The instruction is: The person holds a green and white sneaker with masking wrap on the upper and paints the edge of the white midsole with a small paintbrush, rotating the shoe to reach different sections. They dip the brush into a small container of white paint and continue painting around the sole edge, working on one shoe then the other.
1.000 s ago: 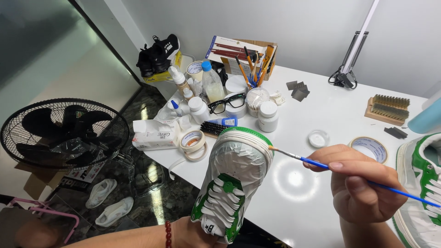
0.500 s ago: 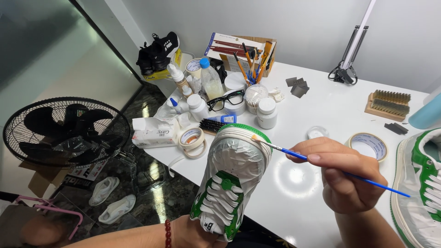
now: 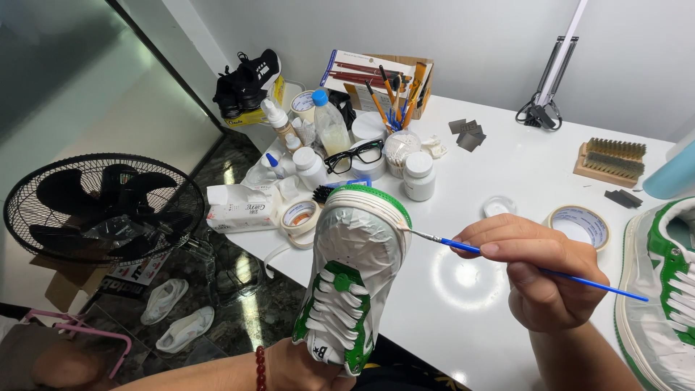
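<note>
My left hand (image 3: 308, 371) grips the heel end of a white and green sneaker (image 3: 353, 271) and holds it toe-up over the near edge of the white table (image 3: 507, 166). The shoe's upper is wrapped in clear tape. My right hand (image 3: 546, 275) pinches a thin blue-handled paintbrush (image 3: 507, 259), and its tip touches the right side of the sole rim at the toe. A second matching sneaker (image 3: 662, 289) lies on the table at the far right, partly cut off by the frame.
Bottles, jars, black glasses (image 3: 355, 154), a brush cup (image 3: 394, 108), tape rolls (image 3: 579, 224) and a wipes pack (image 3: 242, 210) crowd the table's left and back. A wire brush (image 3: 612, 161) lies at the right. A black fan (image 3: 101, 210) stands on the floor, left.
The sneaker and my right hand have shifted slightly leftward and upward in view. The brush tip now rests on the sole rim at the toe's right side.
</note>
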